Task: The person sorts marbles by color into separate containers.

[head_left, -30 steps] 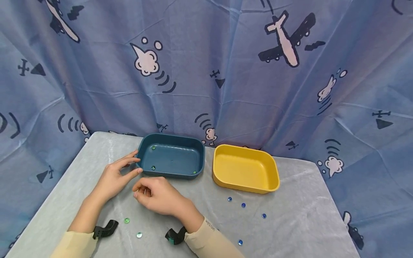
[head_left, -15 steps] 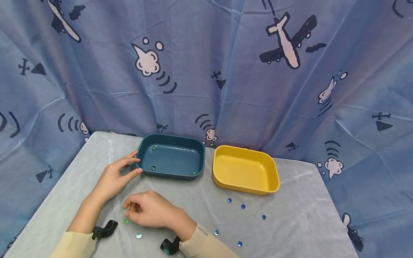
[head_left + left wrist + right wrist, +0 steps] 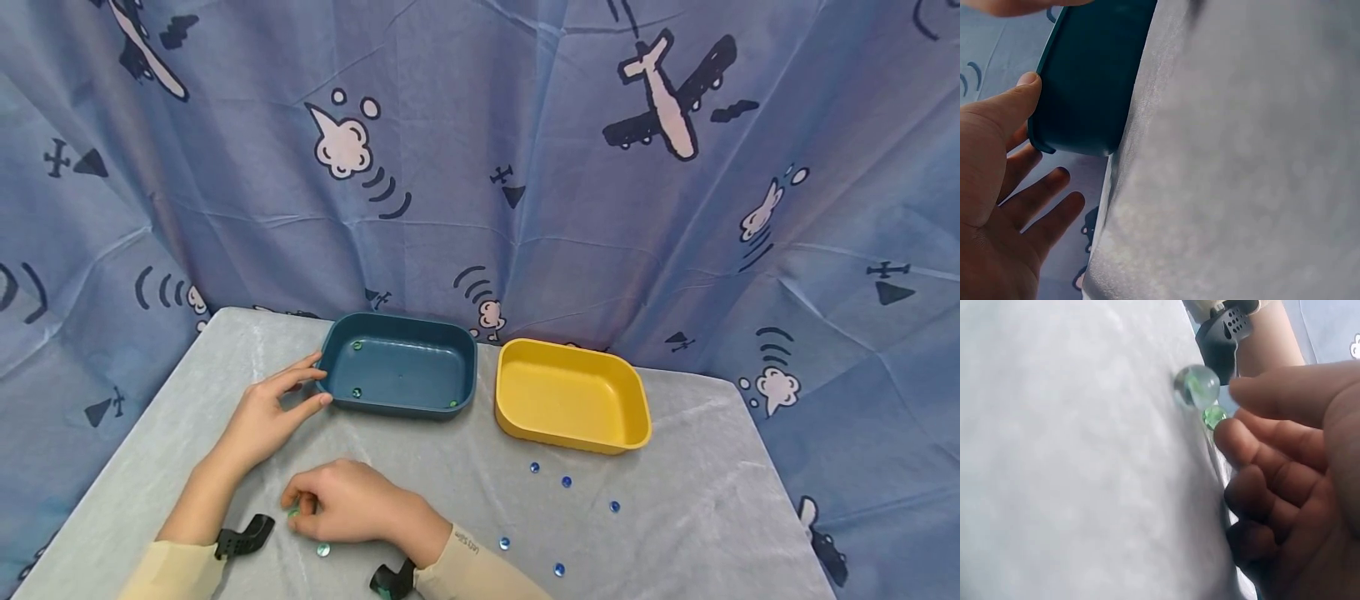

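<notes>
My left hand point(image 3: 262, 414) rests at the left end of the dark teal bin point(image 3: 401, 412). Its thumb touches the front corner and its fingers lie along the side; in the left wrist view the thumb tip lies on the rim point(image 3: 1041, 94). My right hand point(image 3: 352, 502) is low over the cloth, thumb and index finger apart around a green marble point(image 3: 1214, 417). The other fingers of that hand are curled. A clear marble with a green swirl point(image 3: 1197, 386) lies close by, nearer the person. Several greenish marbles point(image 3: 357, 392) are inside the teal bin.
A yellow bin point(image 3: 573, 443) stands right of the teal one. Several blue marbles point(image 3: 566, 482) lie on the grey cloth point(image 3: 697, 500) in front of it. Behind the table hangs a blue curtain point(image 3: 450, 167) printed with airplanes.
My right hand has moved from near the teal bin's front edge toward the person and slightly left, down to the green marble. My left hand stays at the bin.
</notes>
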`<action>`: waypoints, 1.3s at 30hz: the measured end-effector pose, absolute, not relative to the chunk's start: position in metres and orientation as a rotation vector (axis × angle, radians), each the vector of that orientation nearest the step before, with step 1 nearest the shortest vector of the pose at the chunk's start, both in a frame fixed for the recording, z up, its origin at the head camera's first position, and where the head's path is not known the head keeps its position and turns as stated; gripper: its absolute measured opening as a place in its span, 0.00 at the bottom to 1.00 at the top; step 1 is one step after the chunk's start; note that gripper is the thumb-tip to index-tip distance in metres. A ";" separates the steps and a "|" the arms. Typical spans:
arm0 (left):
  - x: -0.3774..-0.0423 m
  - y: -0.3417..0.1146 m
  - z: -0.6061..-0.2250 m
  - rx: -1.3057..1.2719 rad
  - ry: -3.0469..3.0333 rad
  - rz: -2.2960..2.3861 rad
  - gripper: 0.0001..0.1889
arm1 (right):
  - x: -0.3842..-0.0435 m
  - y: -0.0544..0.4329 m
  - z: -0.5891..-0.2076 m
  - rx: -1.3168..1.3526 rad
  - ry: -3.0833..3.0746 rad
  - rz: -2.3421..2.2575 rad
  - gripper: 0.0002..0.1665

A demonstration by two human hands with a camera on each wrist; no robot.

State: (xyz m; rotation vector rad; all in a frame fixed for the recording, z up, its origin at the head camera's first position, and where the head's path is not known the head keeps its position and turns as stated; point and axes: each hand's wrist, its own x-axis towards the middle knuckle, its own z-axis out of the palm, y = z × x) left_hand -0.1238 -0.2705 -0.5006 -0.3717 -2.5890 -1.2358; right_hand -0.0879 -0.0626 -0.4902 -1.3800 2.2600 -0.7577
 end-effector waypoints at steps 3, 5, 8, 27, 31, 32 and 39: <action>-0.124 -0.271 -0.501 -0.369 -2.587 -1.237 0.22 | -0.087 -0.064 -0.492 -1.385 2.259 -0.718 0.09; -0.124 -0.271 -0.501 -0.370 -2.587 -1.237 0.22 | -0.087 -0.066 -0.493 -1.385 2.268 -0.695 0.09; -0.124 -0.272 -0.501 -0.371 -2.590 -1.242 0.22 | -0.086 -0.067 -0.495 -1.376 2.281 -0.682 0.09; -0.122 -0.270 -0.499 -0.365 -2.595 -1.231 0.22 | -0.082 -0.067 -0.496 -1.374 2.344 -0.640 0.06; -0.122 -0.270 -0.500 -0.371 -2.587 -1.232 0.21 | -0.082 -0.066 -0.495 -1.377 2.333 -0.684 0.06; -0.122 -0.270 -0.500 -0.371 -2.586 -1.232 0.21 | -0.082 -0.065 -0.495 -1.380 2.331 -0.701 0.06; -0.122 -0.270 -0.501 -0.368 -2.587 -1.239 0.21 | -0.087 -0.060 -0.485 -1.377 2.339 -0.813 0.05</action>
